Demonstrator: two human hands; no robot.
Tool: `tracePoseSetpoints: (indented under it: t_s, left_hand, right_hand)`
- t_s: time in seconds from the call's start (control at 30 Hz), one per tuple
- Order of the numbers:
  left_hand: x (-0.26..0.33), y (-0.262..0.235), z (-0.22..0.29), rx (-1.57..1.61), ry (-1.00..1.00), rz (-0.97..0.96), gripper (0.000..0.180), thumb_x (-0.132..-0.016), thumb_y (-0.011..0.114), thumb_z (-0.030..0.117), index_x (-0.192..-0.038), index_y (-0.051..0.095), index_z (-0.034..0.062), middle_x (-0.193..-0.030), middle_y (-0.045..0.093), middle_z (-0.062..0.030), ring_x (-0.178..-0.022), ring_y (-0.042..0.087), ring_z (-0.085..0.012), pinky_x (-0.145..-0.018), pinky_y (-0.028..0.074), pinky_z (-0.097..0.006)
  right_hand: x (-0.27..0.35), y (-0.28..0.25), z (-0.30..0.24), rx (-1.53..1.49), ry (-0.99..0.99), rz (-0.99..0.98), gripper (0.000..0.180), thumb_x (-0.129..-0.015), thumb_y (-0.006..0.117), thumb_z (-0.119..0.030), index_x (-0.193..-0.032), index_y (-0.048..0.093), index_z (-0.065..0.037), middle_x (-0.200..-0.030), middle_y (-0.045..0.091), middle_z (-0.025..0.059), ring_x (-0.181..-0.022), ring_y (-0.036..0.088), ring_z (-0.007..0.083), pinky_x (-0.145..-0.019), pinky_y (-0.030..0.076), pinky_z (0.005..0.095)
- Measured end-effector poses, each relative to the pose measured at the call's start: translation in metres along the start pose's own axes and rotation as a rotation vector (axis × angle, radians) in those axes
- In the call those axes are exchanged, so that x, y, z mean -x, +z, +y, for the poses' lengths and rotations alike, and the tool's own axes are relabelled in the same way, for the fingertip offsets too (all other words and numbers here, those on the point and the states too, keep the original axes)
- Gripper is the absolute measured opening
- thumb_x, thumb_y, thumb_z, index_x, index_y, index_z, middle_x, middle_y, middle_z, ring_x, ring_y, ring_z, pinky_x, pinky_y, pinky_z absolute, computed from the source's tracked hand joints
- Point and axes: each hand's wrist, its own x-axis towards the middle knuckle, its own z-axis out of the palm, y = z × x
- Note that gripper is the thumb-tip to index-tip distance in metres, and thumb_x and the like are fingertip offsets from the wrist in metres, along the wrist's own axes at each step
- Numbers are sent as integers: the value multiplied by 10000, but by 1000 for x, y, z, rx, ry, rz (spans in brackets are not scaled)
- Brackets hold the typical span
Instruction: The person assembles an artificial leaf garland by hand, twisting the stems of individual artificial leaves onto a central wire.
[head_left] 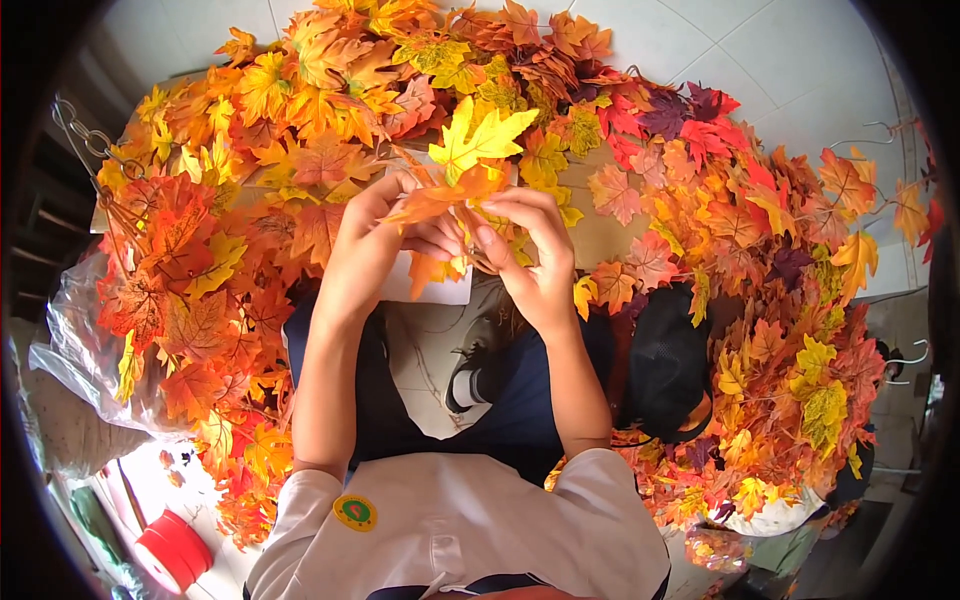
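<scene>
Both hands are raised over my lap, close together around a small bunch of artificial maple leaves. My left hand (375, 228) grips an orange maple leaf (432, 203) and its stem, with fingers curled beneath. At the stems, my right hand (535, 240) pinches with thumb and forefinger just right of the left fingers. A yellow maple leaf (480, 140) stands up above the hands as part of the bunch. The exact joint between the stems is hidden by the fingers and leaves. Below the hands is a white sheet or card (430, 284), partly covered.
Heaped leaf garlands surround me: orange and yellow leaves (190, 250) left, more leaves (740, 230) right. A clear plastic bag (85, 330) lies far left, above a red ribbon spool (173, 550). A black cap-like item (665, 365) sits by my right knee. Metal hooks (908, 355) hang far right.
</scene>
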Motion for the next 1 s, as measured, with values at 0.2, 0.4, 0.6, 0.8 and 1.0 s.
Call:
tracePoseSetpoints:
  t_s: [0.2, 0.4, 0.6, 0.8, 1.0]
  left_hand:
    - [-5, -11, 0, 233, -78, -26, 239, -959, 513, 279, -940, 547, 43, -763, 643, -91, -633, 644, -159, -564, 511, -240]
    - [-2, -19, 10, 290, -41, -75, 193, -945, 575, 252, -984, 566, 63, -759, 626, -83, -591, 623, -146, -530, 497, -212]
    - [-2, -16, 16, 261, 101, 18, 179, -936, 606, 200, -1007, 567, 40, -900, 654, -104, -764, 662, -168, -669, 531, -238]
    - [2, -15, 16, 248, 144, 35, 214, -929, 611, 193, -1067, 548, 43, -932, 648, -130, -776, 683, -197, -666, 556, -255]
    - [8, -14, 18, 199, 118, 50, 383, -906, 627, 98, -1249, 458, 87, -945, 643, -159, -803, 690, -231, -679, 564, -270]
  right_hand:
    - [7, 0, 2, 92, -20, 97, 274, -720, 706, 101, -940, 699, -62, -930, 612, 65, -830, 598, 218, -707, 486, 318]
    - [5, -2, -4, 197, -149, 184, 208, -788, 660, 122, -957, 649, 0, -943, 608, 109, -849, 621, 194, -735, 504, 286]
    - [6, 14, -31, -258, 86, 58, 199, -852, 684, -61, -1014, 588, 7, -924, 643, 118, -842, 629, 219, -778, 490, 305]
    - [12, 24, -30, -279, 183, 9, 135, -850, 696, -50, -947, 617, -1, -868, 649, 77, -751, 613, 158, -680, 476, 269]
    - [12, 29, -39, -442, 318, 31, 121, -875, 671, -43, -968, 611, 6, -859, 636, 63, -707, 600, 102, -596, 471, 229]
